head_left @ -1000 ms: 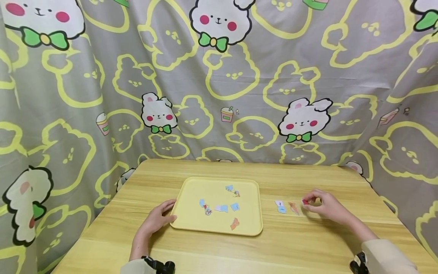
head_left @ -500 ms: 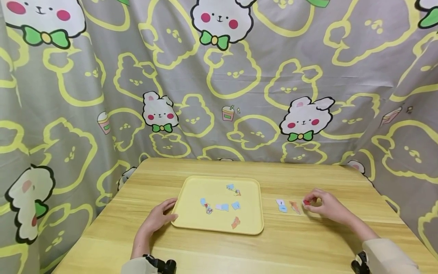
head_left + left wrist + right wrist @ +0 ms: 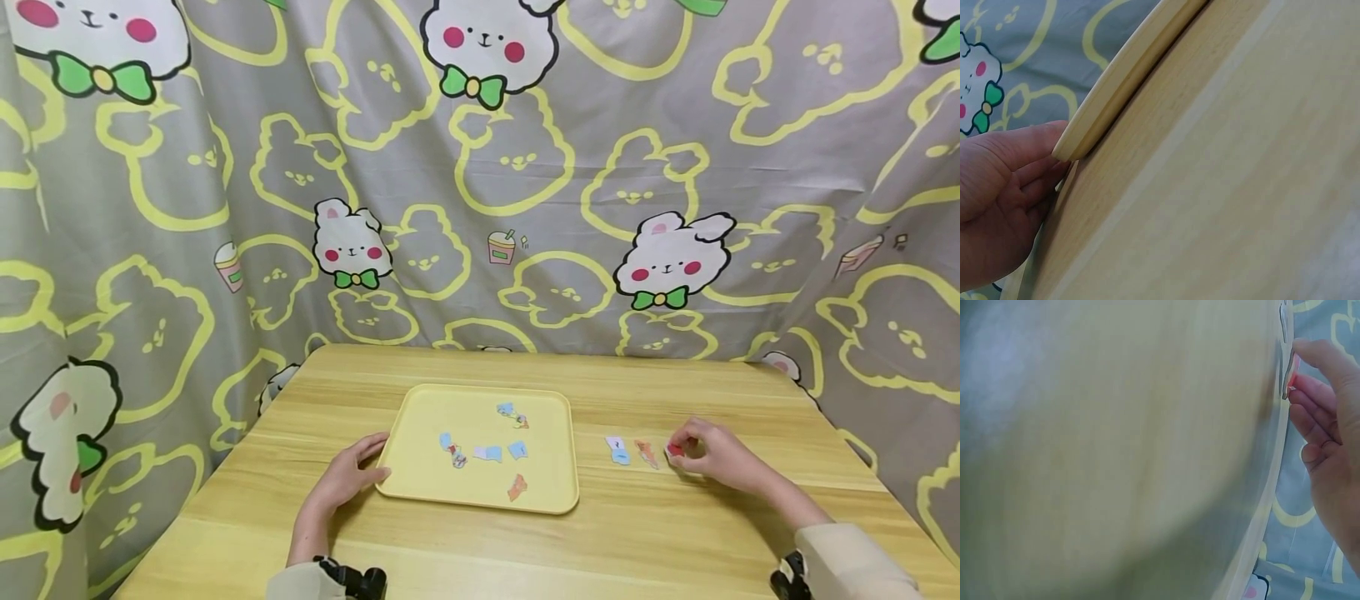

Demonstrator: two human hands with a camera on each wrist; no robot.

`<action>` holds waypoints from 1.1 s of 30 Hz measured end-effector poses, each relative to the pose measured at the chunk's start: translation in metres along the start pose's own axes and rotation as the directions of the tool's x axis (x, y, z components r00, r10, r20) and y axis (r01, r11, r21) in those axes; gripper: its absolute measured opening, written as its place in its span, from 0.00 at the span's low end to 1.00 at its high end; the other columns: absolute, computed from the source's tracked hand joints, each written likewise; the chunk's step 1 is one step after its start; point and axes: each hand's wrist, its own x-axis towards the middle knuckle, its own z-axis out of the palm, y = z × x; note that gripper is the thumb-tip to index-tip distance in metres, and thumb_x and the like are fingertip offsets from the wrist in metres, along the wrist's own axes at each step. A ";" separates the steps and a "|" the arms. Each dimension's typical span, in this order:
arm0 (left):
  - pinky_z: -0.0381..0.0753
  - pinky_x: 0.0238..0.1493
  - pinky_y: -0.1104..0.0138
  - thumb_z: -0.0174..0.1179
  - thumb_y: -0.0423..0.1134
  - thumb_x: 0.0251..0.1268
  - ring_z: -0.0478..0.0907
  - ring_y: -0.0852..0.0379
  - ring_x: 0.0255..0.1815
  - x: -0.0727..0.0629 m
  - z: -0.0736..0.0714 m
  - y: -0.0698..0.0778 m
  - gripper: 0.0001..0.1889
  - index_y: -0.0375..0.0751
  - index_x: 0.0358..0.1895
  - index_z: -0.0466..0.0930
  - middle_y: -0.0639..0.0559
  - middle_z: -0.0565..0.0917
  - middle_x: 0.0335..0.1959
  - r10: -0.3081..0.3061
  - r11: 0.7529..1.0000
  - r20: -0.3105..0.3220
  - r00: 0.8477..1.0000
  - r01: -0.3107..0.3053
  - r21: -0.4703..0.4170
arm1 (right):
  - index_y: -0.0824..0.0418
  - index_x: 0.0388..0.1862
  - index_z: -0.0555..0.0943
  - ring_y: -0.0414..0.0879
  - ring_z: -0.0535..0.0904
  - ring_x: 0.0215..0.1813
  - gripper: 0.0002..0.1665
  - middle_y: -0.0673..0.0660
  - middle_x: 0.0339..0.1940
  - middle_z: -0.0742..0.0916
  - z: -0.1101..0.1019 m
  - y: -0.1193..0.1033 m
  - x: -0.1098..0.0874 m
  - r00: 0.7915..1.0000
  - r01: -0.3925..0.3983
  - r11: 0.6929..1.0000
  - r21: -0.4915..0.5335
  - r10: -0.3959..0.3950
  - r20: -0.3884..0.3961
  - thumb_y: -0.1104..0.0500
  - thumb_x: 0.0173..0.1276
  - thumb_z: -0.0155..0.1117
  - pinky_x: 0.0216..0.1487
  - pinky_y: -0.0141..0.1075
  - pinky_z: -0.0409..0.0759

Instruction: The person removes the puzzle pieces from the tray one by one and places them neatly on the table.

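My left hand (image 3: 348, 477) holds the left rim of a pale yellow tray (image 3: 405, 498), its thumb and fingers at the edge. In the left wrist view, the left hand (image 3: 1007, 181) meets the end of the tray rim (image 3: 1116, 84). On the right, my right hand (image 3: 712, 450) pinches a small red-and-white puzzle piece (image 3: 672, 450) between thumb and fingertips, low over the table. The right wrist view shows that red puzzle piece (image 3: 1295, 370) edge-on in the right hand (image 3: 1332, 419). Just left of it lie an orange piece (image 3: 646, 453) and a white-and-blue piece (image 3: 618, 451).
Inside the tray lie several flat pieces: a blue one (image 3: 518, 451), an orange one (image 3: 517, 487), a joined pink-and-blue pair (image 3: 487, 453) and patterned ones. The wooden table (image 3: 480, 554) runs back to a grey patterned curtain (image 3: 450, 192). Cameras sit on both wrists.
My right hand has shifted very slightly, still pinching the red piece by the orange one. The left hand stays at the tray rim. The whole view has tilted a little.
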 end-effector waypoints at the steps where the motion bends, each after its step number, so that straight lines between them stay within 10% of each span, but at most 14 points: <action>1: 0.57 0.74 0.42 0.64 0.32 0.63 0.59 0.35 0.75 0.000 0.000 0.000 0.33 0.37 0.71 0.66 0.37 0.75 0.67 0.000 1.000 0.000 1.000 0.000 0.002 | 0.56 0.30 0.82 0.32 0.71 0.30 0.12 0.46 0.29 0.80 0.000 0.000 0.000 1.000 -0.005 1.000 -0.002 0.005 0.008 0.67 0.50 0.76 0.29 0.27 0.72; 33: 0.58 0.74 0.42 0.63 0.32 0.63 0.60 0.36 0.75 0.002 0.000 -0.004 0.32 0.38 0.71 0.66 0.38 0.75 0.67 0.004 1.000 -0.002 1.000 -0.004 0.000 | 0.53 0.33 0.84 0.31 0.72 0.32 0.10 0.45 0.33 0.81 -0.003 -0.001 0.003 0.984 -0.135 0.990 -0.034 0.139 0.115 0.55 0.55 0.76 0.31 0.28 0.74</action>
